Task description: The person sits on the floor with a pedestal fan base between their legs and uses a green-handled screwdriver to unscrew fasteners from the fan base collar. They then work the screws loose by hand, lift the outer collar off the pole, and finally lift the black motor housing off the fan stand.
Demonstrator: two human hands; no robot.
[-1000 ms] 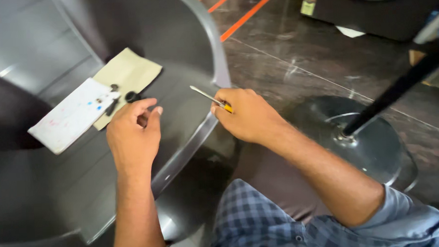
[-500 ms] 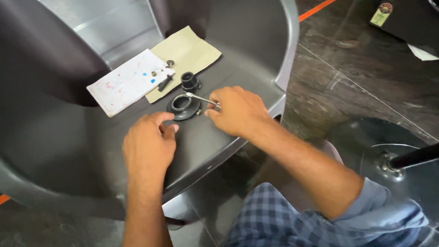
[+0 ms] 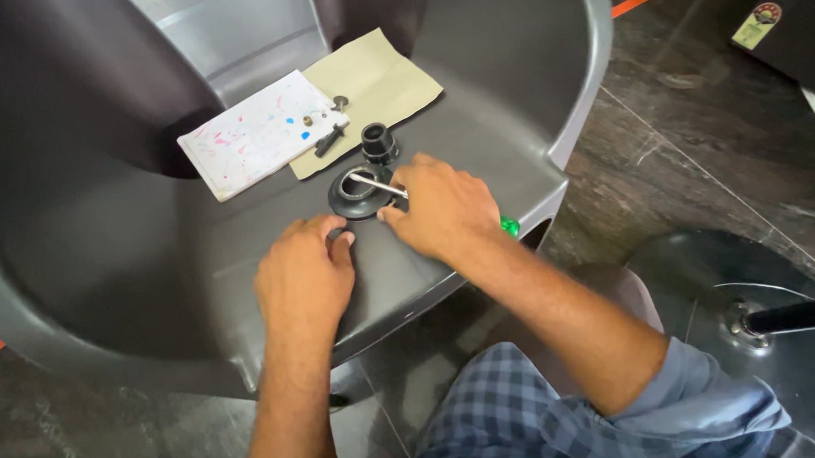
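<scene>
Gripping a screwdriver [image 3: 378, 185], the right hand [image 3: 438, 205] now sits over the black ring-shaped fitting [image 3: 358, 194] on the grey plastic chair seat [image 3: 152, 258]; a second ago this hand was held clear of the parts with the tool raised. The metal shaft passes across the ring's opening, and a green end of the handle [image 3: 510, 225] shows behind the hand. Right fingers are closed around the tool.

The left hand [image 3: 304, 275] has moved in beside the ring, its fingertips [image 3: 339, 244] just at the ring's near edge. Its fingers are curled and hold nothing that can be seen.

A small black cylindrical part [image 3: 378, 142] stands just beyond the ring. Loose screws [image 3: 328, 132] lie on a paint-spotted white paper [image 3: 252, 135] and a tan sheet [image 3: 383, 83]. Judged from this, work has shifted from handling the tool to acting on the ring.
</scene>
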